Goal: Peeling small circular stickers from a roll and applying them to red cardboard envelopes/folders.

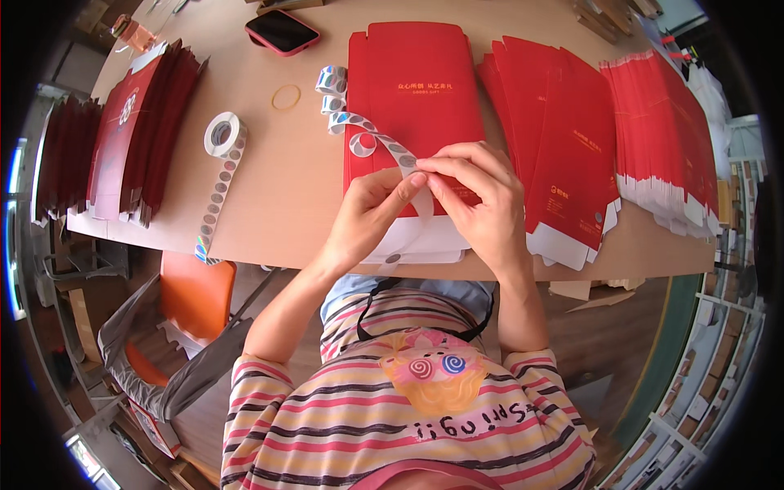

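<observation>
While left hand (pixel 371 204) and right hand (pixel 487 198) pinch sticker strip (pixel 390 145), both grips narrow, above red stack (pixel 412 61) on desk (pixel 286 175), peeling looks underway; next likely needs a clean lift.

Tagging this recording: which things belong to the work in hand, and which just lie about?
Likely in the job:
sticker strip, pinched by left hand and right hand
red flat packages
second sticker roll

Apparently just lying about:
phone
orange chair

Sticker strip (pixel 395 148) (partly behind fingers (pixel 407 186))
</observation>
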Demonstrator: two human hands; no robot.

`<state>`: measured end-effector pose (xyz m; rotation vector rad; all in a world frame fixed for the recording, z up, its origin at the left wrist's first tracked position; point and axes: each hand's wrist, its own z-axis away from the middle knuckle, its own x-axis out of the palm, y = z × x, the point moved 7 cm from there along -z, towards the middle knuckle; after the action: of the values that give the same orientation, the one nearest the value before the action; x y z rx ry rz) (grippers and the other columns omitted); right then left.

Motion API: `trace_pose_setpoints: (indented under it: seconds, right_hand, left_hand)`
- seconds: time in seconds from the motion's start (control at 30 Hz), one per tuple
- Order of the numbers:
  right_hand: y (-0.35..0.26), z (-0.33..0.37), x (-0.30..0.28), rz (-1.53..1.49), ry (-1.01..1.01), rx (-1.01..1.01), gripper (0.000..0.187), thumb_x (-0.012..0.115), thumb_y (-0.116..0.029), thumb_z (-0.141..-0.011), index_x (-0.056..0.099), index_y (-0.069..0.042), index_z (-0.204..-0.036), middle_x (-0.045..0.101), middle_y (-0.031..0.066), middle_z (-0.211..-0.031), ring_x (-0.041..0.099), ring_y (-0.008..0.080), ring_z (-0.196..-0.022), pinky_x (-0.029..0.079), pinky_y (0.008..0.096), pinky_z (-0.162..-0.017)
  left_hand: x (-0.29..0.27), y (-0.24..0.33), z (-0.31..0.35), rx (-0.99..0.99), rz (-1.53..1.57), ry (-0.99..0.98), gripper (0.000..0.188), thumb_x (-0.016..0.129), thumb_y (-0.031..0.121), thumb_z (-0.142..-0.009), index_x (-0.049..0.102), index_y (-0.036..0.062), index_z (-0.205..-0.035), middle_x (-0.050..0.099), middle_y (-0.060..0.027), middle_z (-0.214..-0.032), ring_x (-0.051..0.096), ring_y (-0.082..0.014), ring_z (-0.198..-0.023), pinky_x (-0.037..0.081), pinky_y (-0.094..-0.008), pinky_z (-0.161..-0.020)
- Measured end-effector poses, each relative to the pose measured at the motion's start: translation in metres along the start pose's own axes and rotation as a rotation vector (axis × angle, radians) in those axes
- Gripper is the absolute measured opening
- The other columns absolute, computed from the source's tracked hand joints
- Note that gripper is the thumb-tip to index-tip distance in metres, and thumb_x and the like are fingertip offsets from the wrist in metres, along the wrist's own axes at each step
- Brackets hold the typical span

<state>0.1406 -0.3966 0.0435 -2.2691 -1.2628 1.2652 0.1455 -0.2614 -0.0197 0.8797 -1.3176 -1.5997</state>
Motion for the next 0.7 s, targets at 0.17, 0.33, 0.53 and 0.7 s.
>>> trace_pose_setpoints:
  seconds: [0.17, 0.33, 0.53, 0.7]
  right_hand:
    - [-0.012, 0.004, 0.009, 0.201, -0.058, -0.220, 0.017, 0.076, -0.004, -0.071, 0.071, -0.009, -0.088, 0.065, -0.0014, -0.085, 0.062, 0.0154, -0.076, 0.042, 0.0311, -0.066]
    - [-0.021, 0.017, 0.017, 0.355, -0.010, -0.377, 0.024, 0.078, -0.002, -0.067, 0.072, -0.007, -0.089, 0.066, -0.0022, -0.085, 0.062, 0.0142, -0.072, 0.038, 0.0297, -0.065]
    - [-0.013, 0.014, 0.016, 0.221, -0.041, -0.296, 0.018, 0.077, -0.003, -0.071, 0.068, -0.008, -0.086, 0.066, -0.0011, -0.086, 0.063, 0.0155, -0.077, 0.041, 0.0302, -0.066]
    - [0.074, 0.022, -0.021, -0.489, -0.112, 0.634, 0.010, 0.066, -0.012, -0.092, 0.066, -0.002, -0.093, 0.068, 0.0029, -0.085, 0.061, 0.0076, -0.081, 0.048, 0.0255, -0.075]
  left_hand:
    - [-0.013, -0.019, -0.010, -0.018, 0.076, 0.142, 0.059, 0.042, 0.047, -0.103, 0.069, -0.0039, -0.092, 0.063, -0.0039, -0.072, 0.055, -0.0089, -0.070, 0.046, -0.0274, -0.066]
    - [-0.018, -0.027, -0.015, -0.229, -0.057, 0.048, 0.051, 0.048, 0.042, -0.102, 0.067, -0.0055, -0.093, 0.067, -0.0047, -0.081, 0.061, -0.0079, -0.077, 0.049, -0.0256, -0.071]
    - [-0.018, -0.045, -0.019, -0.208, 0.036, 0.038, 0.053, 0.045, 0.041, -0.103, 0.067, -0.0065, -0.097, 0.070, -0.0081, -0.085, 0.065, -0.0102, -0.080, 0.051, -0.0258, -0.075]
    - [-0.011, -0.034, -0.016, -0.103, 0.279, 0.058, 0.056, 0.038, 0.040, -0.105, 0.067, -0.0080, -0.101, 0.071, -0.0171, -0.094, 0.068, -0.0192, -0.094, 0.052, -0.0312, -0.087]
